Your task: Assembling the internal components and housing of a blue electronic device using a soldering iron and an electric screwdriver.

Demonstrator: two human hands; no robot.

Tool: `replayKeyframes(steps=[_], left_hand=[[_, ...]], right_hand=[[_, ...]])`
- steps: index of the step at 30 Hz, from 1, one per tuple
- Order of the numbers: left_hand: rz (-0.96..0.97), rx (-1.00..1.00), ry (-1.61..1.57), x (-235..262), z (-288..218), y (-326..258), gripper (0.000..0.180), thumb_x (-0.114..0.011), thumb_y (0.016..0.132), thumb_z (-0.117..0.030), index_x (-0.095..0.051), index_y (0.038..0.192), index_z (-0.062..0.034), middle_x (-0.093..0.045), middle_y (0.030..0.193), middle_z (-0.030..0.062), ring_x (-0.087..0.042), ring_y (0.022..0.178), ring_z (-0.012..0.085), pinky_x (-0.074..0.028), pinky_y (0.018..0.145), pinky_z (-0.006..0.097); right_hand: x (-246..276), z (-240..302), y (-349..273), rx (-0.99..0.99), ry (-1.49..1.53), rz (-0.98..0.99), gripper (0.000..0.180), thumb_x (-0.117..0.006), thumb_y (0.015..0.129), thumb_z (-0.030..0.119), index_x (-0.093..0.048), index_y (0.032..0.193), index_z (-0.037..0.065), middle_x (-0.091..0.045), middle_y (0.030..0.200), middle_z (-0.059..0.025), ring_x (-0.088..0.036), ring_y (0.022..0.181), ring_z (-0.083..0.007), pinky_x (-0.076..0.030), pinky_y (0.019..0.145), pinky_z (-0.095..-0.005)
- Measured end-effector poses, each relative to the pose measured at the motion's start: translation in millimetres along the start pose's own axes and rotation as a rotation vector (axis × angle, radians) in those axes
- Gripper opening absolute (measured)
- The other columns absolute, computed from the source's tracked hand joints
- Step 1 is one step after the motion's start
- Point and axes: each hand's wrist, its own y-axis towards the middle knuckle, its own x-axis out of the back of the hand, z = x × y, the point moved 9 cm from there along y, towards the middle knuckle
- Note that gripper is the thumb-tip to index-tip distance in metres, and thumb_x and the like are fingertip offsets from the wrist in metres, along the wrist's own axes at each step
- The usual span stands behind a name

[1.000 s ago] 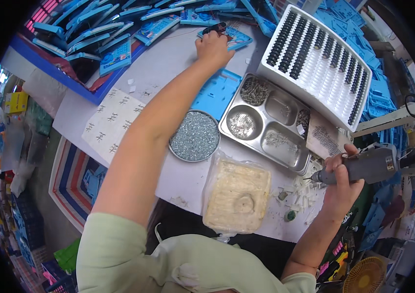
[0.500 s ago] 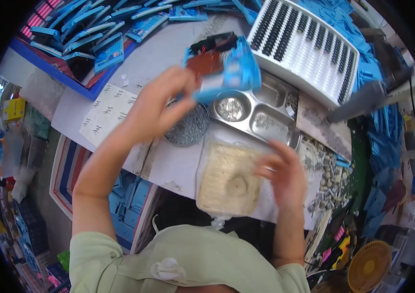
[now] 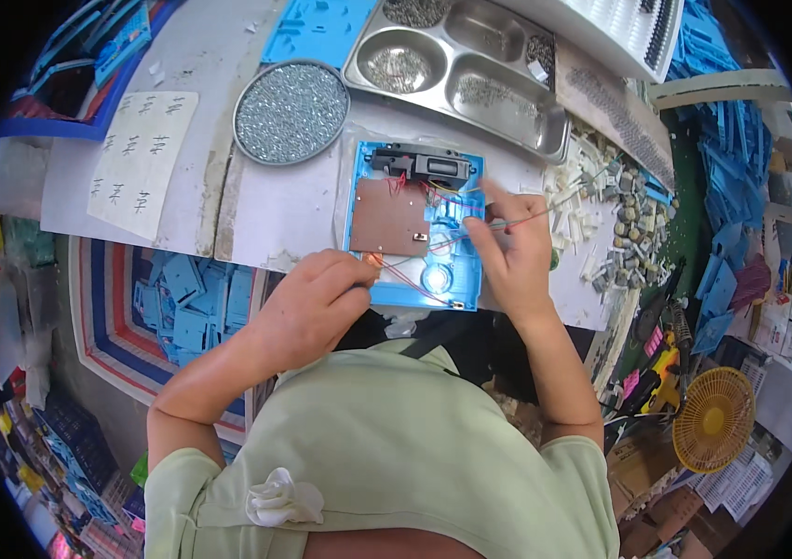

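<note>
While my left hand presses closed fingers on the lower left corner of the blue housing at frame centre on the worktop, right hand fingers pinch its thin wires.

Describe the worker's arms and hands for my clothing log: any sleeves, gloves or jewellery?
Both arms are bare from the short sleeves of a pale green shirt down. The left hand and right hand wear no gloves; no rings, watch or bracelets show.

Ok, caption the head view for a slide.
Both hands, left and right, work on a blue plastic housing with brown circuit board and red wires.
</note>
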Motion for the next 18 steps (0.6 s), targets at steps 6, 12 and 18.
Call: replayKeyframes(steps=[6,12,18], left_hand=[[0.093,-0.024,0.021,-15.9,14.2,6.2,0.023,-0.078,0.075,-0.009,-0.062,0.091,-0.0069,-0.065,0.109,0.0064,-0.063,0.101,0.0289,-0.046,0.089,0.043],[0.152,0.092,-0.067,-10.3,15.4,17.9,0.03,-0.084,0.076,-0.019,-0.066,0.097,-0.0087,-0.066,0.11,0.0063,-0.063,0.102,0.028,-0.045,0.09,0.043],[-0.023,0.075,0.003,-30.7,-1.4,52.7,0.029,-0.082,0.078,-0.02,-0.069,0.102,-0.0102,-0.064,0.102,0.0046,-0.061,0.093,0.0255,-0.043,0.084,0.042]], right_hand=[[-9.2,-2.5,-2.3,0.085,-0.102,-0.059,0.039,-0.085,0.077,0.02,-0.077,0.115,0.014,-0.057,0.089,-0.005,-0.049,0.087,-0.0284,-0.043,0.081,-0.0407],[-4.4,-24.6,-8.8,0.013,0.203,-0.005,0.029,-0.083,0.08,0.016,-0.078,0.108,0.011,-0.059,0.083,-0.0056,-0.054,0.08,-0.0265,-0.044,0.072,-0.0389],[4.9,53.8,-36.8,0.413,0.347,0.185,0.035,-0.084,0.078,0.02,-0.077,0.11,0.006,-0.065,0.087,-0.009,-0.058,0.077,-0.0296,-0.047,0.071,-0.0399]])
